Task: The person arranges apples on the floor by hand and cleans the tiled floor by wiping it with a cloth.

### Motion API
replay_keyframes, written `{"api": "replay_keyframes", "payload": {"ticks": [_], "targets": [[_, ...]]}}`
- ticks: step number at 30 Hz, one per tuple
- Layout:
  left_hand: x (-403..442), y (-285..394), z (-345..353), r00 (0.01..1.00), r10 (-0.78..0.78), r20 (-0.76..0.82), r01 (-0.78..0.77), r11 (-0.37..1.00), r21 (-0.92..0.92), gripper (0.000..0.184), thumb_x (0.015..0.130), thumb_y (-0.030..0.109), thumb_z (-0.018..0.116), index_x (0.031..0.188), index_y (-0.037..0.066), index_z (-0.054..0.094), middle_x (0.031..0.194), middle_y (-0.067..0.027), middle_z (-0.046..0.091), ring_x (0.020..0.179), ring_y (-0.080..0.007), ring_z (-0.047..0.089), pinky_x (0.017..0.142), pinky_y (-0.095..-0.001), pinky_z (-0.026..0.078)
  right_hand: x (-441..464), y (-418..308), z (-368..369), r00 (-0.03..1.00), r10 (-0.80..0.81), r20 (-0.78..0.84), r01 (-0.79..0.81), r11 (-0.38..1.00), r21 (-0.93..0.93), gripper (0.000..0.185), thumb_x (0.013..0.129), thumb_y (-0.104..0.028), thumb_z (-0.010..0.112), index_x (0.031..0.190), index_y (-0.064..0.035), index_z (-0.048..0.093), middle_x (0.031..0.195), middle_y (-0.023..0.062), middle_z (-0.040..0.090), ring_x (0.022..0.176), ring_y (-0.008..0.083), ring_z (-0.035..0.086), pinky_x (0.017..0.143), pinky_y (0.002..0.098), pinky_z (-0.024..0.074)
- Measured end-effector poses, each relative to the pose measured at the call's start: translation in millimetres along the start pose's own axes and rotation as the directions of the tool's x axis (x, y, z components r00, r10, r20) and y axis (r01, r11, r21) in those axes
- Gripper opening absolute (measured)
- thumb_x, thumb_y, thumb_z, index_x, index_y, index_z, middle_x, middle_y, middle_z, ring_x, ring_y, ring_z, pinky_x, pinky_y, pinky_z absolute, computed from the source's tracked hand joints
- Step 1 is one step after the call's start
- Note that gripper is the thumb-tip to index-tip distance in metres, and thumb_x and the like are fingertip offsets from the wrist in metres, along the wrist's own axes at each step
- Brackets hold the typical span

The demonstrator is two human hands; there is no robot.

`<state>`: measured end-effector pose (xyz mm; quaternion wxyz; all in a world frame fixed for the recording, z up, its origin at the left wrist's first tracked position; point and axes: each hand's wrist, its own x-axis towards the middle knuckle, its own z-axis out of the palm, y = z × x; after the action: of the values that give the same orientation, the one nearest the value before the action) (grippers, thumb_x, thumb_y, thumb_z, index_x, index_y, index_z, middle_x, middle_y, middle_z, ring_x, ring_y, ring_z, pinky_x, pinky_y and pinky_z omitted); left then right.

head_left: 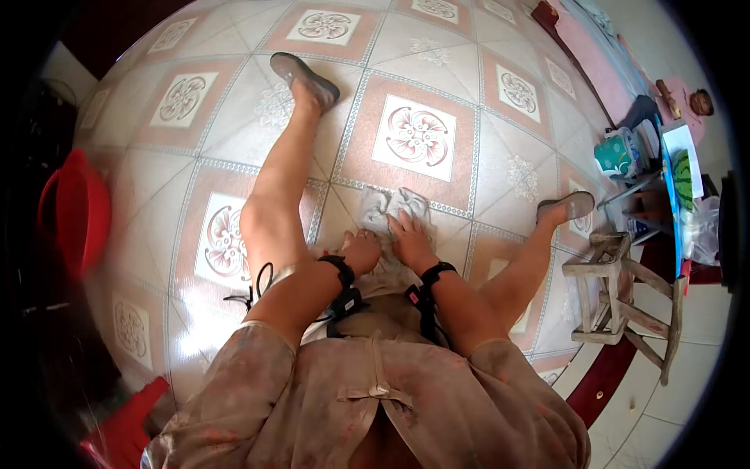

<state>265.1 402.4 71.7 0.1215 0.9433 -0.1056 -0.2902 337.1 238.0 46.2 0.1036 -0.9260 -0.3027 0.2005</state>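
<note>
A crumpled pale grey cloth [394, 205] lies on the patterned tile floor [351, 156], between my outstretched legs. My right hand [410, 238] rests on the cloth's near right part, fingers spread and pointing forward. Just left of it, my left hand [362, 250] is at the cloth's near left edge with its fingers curled; whatever may be in them is hidden. Both wrists wear black straps, with small devices close by on the forearms.
On the left stands a red basin [82, 211], with a red plastic object [129, 422] below it. A wooden stool [601, 289] is at the right, near a blue-edged table [673, 211] holding a watermelon [683, 178]. Another person [687, 102] is at the upper right.
</note>
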Motion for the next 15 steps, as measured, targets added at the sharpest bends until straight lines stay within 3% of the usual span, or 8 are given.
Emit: {"api": "replay_keyframes", "payload": {"ticks": [1, 2, 5, 6, 9, 12, 15], "targets": [[-6, 2, -4, 0.999, -0.003, 0.038, 0.003, 1.000, -0.019, 0.038, 0.085, 0.014, 0.062, 0.121, 0.002, 0.060, 0.140, -0.0206, 0.046, 0.128, -0.0394, 0.047, 0.096, -0.0647, 0.038, -2, -1, 6, 0.999, -0.034, -0.019, 0.033, 0.999, -0.024, 0.064, 0.087, -0.005, 0.055, 0.146, -0.0246, 0.039, 0.157, 0.0122, 0.025, 0.143, 0.0395, 0.026, 0.114, 0.0540, 0.0240], [-16, 4, -9, 0.999, -0.023, -0.040, 0.021, 0.999, -0.047, 0.027, 0.085, 0.013, 0.062, 0.109, 0.002, 0.067, 0.126, -0.0195, 0.060, 0.111, -0.0362, 0.060, 0.089, -0.0575, 0.046, -2, -2, 12, 0.997, -0.066, -0.037, 0.064, 0.997, -0.045, 0.066, 0.086, -0.004, 0.055, 0.146, -0.0246, 0.039, 0.157, 0.0118, 0.026, 0.142, 0.0393, 0.026, 0.114, 0.0540, 0.0248], [-22, 6, -23, 0.999, -0.019, 0.035, 0.020, 1.000, -0.017, 0.023, 0.085, 0.010, 0.061, 0.104, 0.004, 0.070, 0.109, -0.0182, 0.068, 0.098, -0.0348, 0.067, 0.083, -0.0490, 0.051, -12, -13, 18, 0.986, -0.132, -0.097, 0.129, 0.991, -0.039, 0.070, 0.082, 0.001, 0.057, 0.145, -0.0243, 0.041, 0.155, 0.0073, 0.031, 0.142, 0.0376, 0.028, 0.113, 0.0538, 0.0268], [-21, 4, -20, 0.995, -0.012, -0.095, 0.008, 0.999, -0.046, 0.021, 0.084, 0.011, 0.061, 0.101, 0.004, 0.071, 0.099, -0.0161, 0.071, 0.091, -0.0328, 0.070, 0.077, -0.0439, 0.054, -15, -18, 17, 0.981, -0.152, -0.117, 0.148, 0.988, -0.041, 0.068, 0.082, 0.001, 0.056, 0.144, -0.0242, 0.042, 0.154, 0.0062, 0.032, 0.142, 0.0372, 0.028, 0.113, 0.0536, 0.0267], [-21, -5, -24, 0.989, -0.146, -0.019, 0.136, 0.958, -0.251, 0.028, 0.082, 0.017, 0.064, 0.104, 0.002, 0.070, 0.102, -0.0176, 0.070, 0.097, -0.0343, 0.068, 0.082, -0.0461, 0.053, -8, -26, 29, 0.958, -0.248, -0.142, 0.247, 0.969, -0.023, 0.064, 0.083, 0.000, 0.055, 0.142, -0.0234, 0.045, 0.152, 0.0043, 0.035, 0.141, 0.0364, 0.029, 0.113, 0.0538, 0.0262], [-11, -26, -13, 0.981, -0.179, 0.073, 0.193, 0.930, -0.312, 0.039, 0.081, 0.031, 0.064, 0.111, 0.005, 0.069, 0.116, -0.0165, 0.067, 0.109, -0.0296, 0.065, 0.089, -0.0426, 0.052, 9, -36, 31, 0.929, -0.350, -0.120, 0.345, 0.937, -0.057, 0.058, 0.085, -0.002, 0.053, 0.140, -0.0212, 0.048, 0.150, 0.0041, 0.038, 0.141, 0.0356, 0.030, 0.113, 0.0546, 0.0258], [3, -59, 2, 0.968, -0.229, 0.104, 0.250, 0.814, -0.525, 0.038, 0.085, 0.028, 0.061, 0.114, 0.005, 0.064, 0.118, -0.0175, 0.065, 0.111, -0.0309, 0.063, 0.091, -0.0447, 0.051, 33, -49, 24, 0.884, -0.450, -0.127, 0.440, 0.892, -0.098, 0.054, 0.085, -0.004, 0.054, 0.137, -0.0181, 0.052, 0.149, 0.0042, 0.039, 0.140, 0.0352, 0.032, 0.113, 0.0550, 0.0260]]}}
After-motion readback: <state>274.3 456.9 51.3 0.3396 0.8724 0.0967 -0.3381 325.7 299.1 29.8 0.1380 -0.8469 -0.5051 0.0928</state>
